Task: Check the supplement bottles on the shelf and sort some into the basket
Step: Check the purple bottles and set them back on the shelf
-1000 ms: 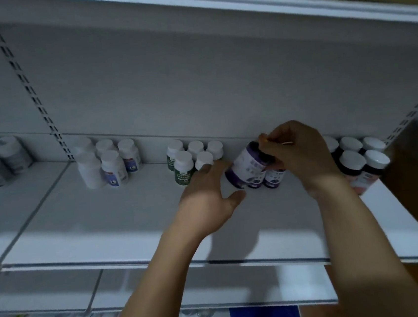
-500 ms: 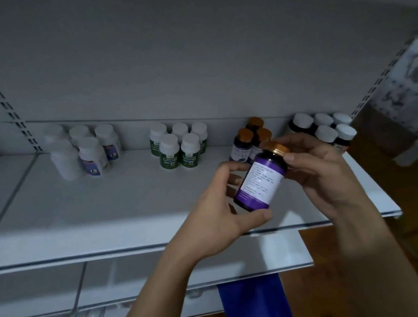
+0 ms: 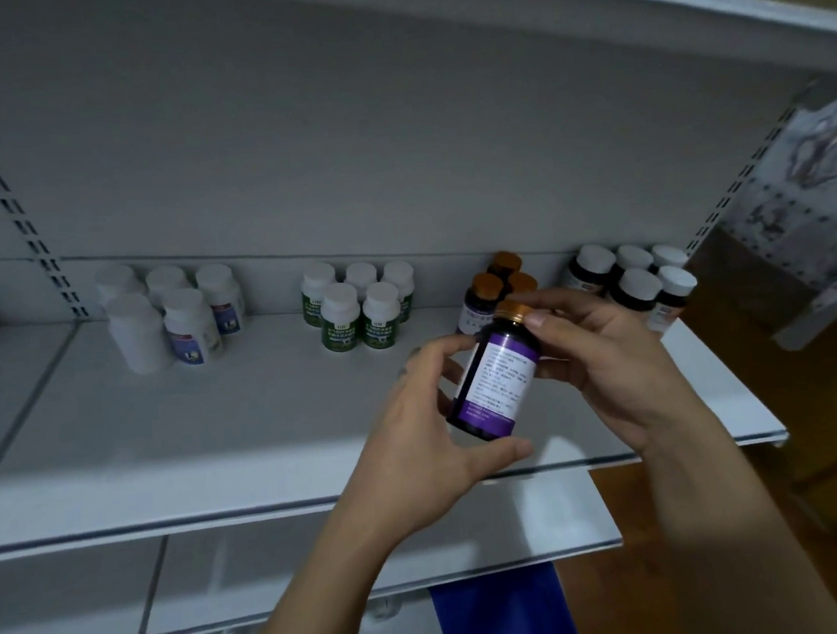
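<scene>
White shelf (image 3: 161, 447), slotted bk panel (image 3: 336, 144)

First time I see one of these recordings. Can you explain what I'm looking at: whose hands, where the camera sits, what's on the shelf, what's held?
There is no machine here: a person works with bare hands, and the camera is worn on their head, looking forward and down. So both forearms enter from below. On the shelf stand clusters: white bottles at left, green-label bottles, orange-capped bottles, and dark bottles with white caps at right. The left hand and right hand together hold one bottle above the shelf, fingers curled round it; it is dark with a purple label and orange cap, printed text facing the camera.
</scene>
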`<state>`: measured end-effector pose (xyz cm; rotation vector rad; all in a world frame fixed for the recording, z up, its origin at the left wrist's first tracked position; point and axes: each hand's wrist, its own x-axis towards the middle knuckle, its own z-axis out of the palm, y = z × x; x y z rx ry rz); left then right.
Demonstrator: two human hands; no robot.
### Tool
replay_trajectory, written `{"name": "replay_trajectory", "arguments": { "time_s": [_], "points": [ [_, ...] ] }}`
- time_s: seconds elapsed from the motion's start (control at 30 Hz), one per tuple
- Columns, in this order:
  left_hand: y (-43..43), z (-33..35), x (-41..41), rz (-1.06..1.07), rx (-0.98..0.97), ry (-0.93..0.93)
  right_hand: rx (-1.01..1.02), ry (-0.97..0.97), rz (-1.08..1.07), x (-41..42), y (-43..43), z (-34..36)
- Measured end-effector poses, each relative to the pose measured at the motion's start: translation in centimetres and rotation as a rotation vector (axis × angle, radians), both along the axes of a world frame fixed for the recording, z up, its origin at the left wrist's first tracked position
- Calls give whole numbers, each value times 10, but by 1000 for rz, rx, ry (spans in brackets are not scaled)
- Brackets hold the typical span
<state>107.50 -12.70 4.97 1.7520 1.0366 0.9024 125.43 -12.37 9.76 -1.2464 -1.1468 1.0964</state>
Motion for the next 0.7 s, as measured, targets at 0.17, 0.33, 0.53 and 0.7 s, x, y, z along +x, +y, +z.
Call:
{"name": "replay_trajectory", "arguments": {
  "time_s": [0.17,0.33,0.53,0.7],
  "points": [
    [-2,-1,2,13,33,-8,-54,56,-10,1,-4,0],
    [-5,-1,7,45,30,-70,-95,109,-29,5,-6,-1],
    [-5,-3,9,45,28,-35,-94,91,-14,4,-5,-2],
    [-3,-8,6,35,22,-33,-91,58,-6,2,-4,-4]
  ]
}}
